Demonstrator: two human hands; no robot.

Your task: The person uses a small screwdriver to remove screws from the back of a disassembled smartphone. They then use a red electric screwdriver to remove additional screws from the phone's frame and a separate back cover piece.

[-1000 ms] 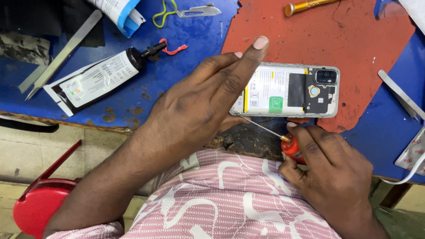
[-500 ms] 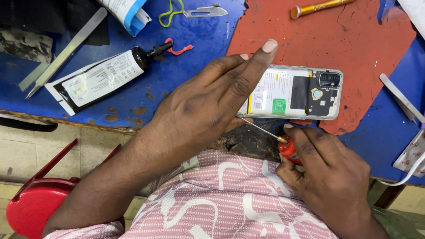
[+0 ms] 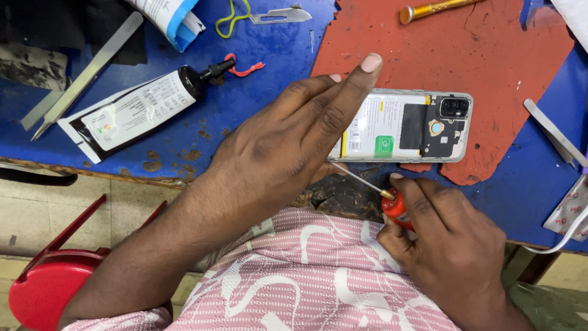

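Left hand (image 3: 288,147) pressed flat on opened phone (image 3: 407,125); right hand (image 3: 450,245) pinching red screwdriver (image 3: 395,205). Black-and-white glue tube (image 3: 131,113) left on blue tabletop (image 3: 269,55).

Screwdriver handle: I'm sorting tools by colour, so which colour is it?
Red, seen in the head view: the screwdriver sits in the right hand.

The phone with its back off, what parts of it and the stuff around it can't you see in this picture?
Head view only:
- Left end of the phone: hidden under the left hand.
- Tip of the screwdriver: goes under that hand, so what it touches is unseen.
- Screwdriver's red handle: mostly wrapped by the right hand.
- Gold tool and white roll: cut off by the top edge.
- Tiny screws on the phone: too small to tell.
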